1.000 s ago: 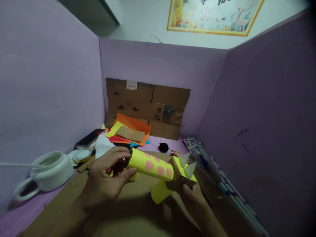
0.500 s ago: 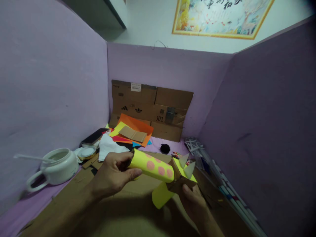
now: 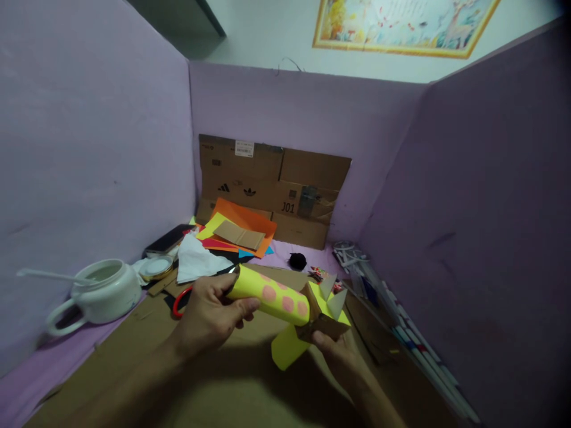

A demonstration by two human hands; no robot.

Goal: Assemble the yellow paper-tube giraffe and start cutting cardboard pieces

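Observation:
My left hand [image 3: 214,312] is closed round the far left end of a yellow paper tube [image 3: 254,288] with pink dots. At the tube's right end sits a small cardboard box piece [image 3: 328,324], covered partly in yellow paper, with two pale pointed triangles [image 3: 336,303] standing on top. My right hand [image 3: 334,353] grips this box piece from below. The tube meets the box; whether they are joined I cannot tell. A rounded yellow paper flap [image 3: 288,348] hangs beneath them. Beside my left hand shows a red handle loop [image 3: 177,303], its other end hidden.
A brown cardboard sheet [image 3: 214,386] covers the work surface. On the left stand a white mug [image 3: 107,297] with a stick in it, and a round lidded jar [image 3: 156,267]. Coloured paper [image 3: 245,213], a white tissue [image 3: 196,258] and a black fuzzy ball [image 3: 297,261] lie behind.
Both hands and the yellow pieces have shifted slightly left in view. The red handle loop now shows beside my left hand. The camera view has tilted a little downward.

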